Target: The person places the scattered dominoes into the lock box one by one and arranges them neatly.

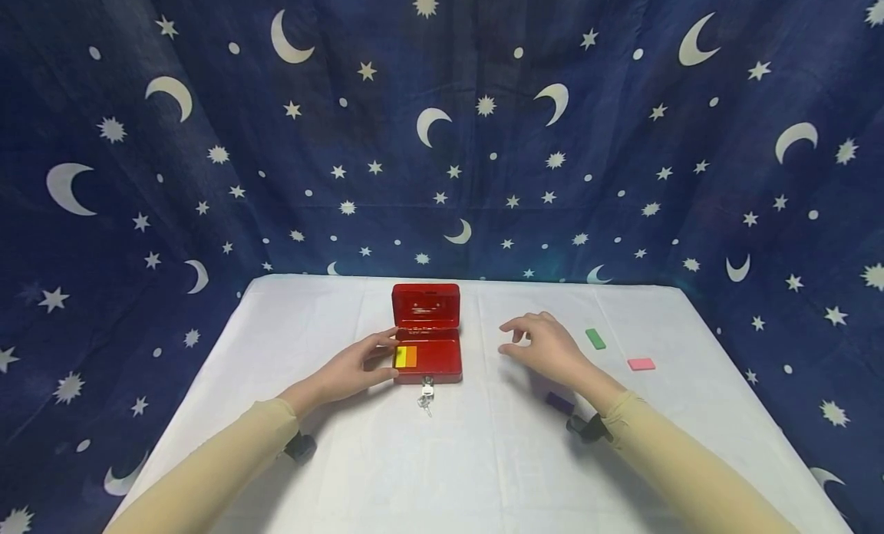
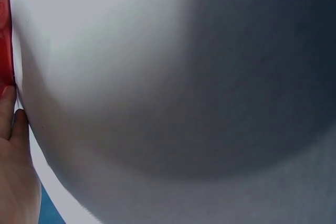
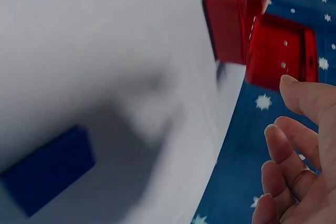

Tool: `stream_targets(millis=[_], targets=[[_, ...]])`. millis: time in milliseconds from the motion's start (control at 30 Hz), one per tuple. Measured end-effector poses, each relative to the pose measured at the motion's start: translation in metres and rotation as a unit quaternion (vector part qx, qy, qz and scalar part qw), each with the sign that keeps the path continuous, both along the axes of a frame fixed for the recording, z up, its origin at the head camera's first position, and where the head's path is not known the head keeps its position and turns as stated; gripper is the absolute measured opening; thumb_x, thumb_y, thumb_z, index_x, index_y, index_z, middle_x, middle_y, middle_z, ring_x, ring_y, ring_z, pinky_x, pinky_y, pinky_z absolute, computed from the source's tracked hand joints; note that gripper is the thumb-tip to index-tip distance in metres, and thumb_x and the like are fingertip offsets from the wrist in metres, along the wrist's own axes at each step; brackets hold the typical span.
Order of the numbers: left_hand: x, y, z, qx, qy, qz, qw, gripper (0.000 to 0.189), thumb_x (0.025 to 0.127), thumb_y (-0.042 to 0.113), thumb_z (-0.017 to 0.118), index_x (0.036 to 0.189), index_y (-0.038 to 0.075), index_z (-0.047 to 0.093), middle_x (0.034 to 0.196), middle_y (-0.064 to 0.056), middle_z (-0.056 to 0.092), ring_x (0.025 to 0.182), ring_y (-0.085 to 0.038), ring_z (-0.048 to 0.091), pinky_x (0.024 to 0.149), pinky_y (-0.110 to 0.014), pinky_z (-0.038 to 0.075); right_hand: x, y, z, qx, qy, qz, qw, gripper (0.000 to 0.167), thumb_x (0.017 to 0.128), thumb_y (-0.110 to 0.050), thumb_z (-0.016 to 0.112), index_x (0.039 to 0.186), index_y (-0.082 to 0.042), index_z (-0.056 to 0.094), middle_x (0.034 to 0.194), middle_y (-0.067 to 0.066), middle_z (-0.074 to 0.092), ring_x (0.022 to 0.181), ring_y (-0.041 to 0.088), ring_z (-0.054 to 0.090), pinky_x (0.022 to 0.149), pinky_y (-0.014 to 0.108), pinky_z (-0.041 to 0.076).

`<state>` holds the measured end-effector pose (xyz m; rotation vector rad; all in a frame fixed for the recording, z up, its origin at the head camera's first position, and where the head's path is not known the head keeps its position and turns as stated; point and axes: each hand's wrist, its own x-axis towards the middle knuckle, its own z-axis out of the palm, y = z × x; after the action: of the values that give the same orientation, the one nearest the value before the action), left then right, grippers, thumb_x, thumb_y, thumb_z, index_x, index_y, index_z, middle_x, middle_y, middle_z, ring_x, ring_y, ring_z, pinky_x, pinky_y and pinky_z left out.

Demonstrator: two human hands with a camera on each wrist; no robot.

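Note:
A red metal cash box (image 1: 428, 356) stands on the table with its lid (image 1: 426, 305) raised at the back. Inside, along its left wall, a yellow block (image 1: 400, 357) and an orange block (image 1: 411, 357) lie side by side. My left hand (image 1: 355, 367) touches the box's left side, thumb near the front corner and fingers toward the hinge. Keys (image 1: 424, 403) hang from the lock at the front. To the right of the box, my right hand (image 1: 545, 345) hovers over the table with loosely bent fingers and nothing in them. Beneath the right wrist lies a dark blue block (image 3: 50, 169).
Beyond the right hand lie a green block (image 1: 595, 339) and a pink block (image 1: 641, 364). A white cloth covers the table (image 1: 442, 473). Behind it and at both sides hangs a dark blue curtain (image 1: 387, 135) with moons and stars.

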<state>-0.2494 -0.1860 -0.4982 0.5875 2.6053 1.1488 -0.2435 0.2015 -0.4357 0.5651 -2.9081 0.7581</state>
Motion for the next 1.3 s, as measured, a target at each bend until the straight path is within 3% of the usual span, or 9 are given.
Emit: stream_targets(millis=[333, 500, 767, 1067, 1300], targets=[[0.000, 0.000, 0.001, -0.018, 0.017, -0.008, 0.9997, 0.055, 0.090, 0.050, 0.077, 0.137, 0.031, 0.057, 0.163, 0.023, 0.026, 0.148, -0.015, 0.035, 0.119, -0.057, 0.028, 0.009, 0.037, -0.007, 0.003, -0.014, -0.038, 0.9992, 0.038, 0.090, -0.034, 0.079, 0.122, -0.013, 0.074, 0.088, -0.009, 0.064, 0.090, 0.022, 0.055, 0.075, 0.037, 0.045], [0.000, 0.000, 0.002, -0.011, 0.011, -0.011, 0.9998, 0.054, 0.090, 0.049, 0.077, 0.136, 0.029, 0.058, 0.162, 0.023, 0.030, 0.147, -0.015, 0.038, 0.119, -0.057, 0.028, 0.013, 0.053, -0.009, 0.001, -0.014, -0.052, 0.9985, 0.039, 0.090, -0.034, 0.079, 0.121, -0.012, 0.074, 0.087, -0.010, 0.063, 0.091, 0.021, 0.055, 0.076, 0.038, 0.045], [0.001, 0.001, 0.003, -0.019, 0.013, -0.006, 0.9997, 0.052, 0.089, 0.051, 0.076, 0.134, 0.031, 0.059, 0.161, 0.025, 0.029, 0.147, -0.014, 0.037, 0.119, -0.058, 0.029, 0.017, 0.072, -0.013, -0.014, -0.017, -0.049, 0.9986, 0.039, 0.090, -0.032, 0.079, 0.122, -0.010, 0.074, 0.087, -0.009, 0.063, 0.093, 0.022, 0.056, 0.079, 0.039, 0.045], [0.001, 0.000, 0.003, -0.018, 0.017, -0.006, 0.9997, 0.054, 0.089, 0.053, 0.076, 0.135, 0.031, 0.059, 0.161, 0.023, 0.032, 0.146, -0.014, 0.038, 0.119, -0.056, 0.030, 0.026, 0.089, -0.022, -0.042, -0.103, 0.012, 0.9938, 0.042, 0.088, -0.023, 0.081, 0.127, -0.011, 0.071, 0.096, -0.005, 0.064, 0.091, 0.018, 0.056, 0.074, 0.034, 0.050], [0.001, 0.001, 0.003, -0.007, 0.002, -0.007, 0.9999, 0.052, 0.089, 0.051, 0.076, 0.133, 0.030, 0.059, 0.162, 0.022, 0.031, 0.146, -0.015, 0.039, 0.118, -0.059, 0.029, 0.035, 0.096, -0.031, -0.054, -0.164, 0.029, 0.9846, 0.043, 0.087, -0.021, 0.081, 0.128, -0.012, 0.070, 0.103, -0.003, 0.067, 0.101, 0.020, 0.060, 0.096, 0.048, 0.050]])
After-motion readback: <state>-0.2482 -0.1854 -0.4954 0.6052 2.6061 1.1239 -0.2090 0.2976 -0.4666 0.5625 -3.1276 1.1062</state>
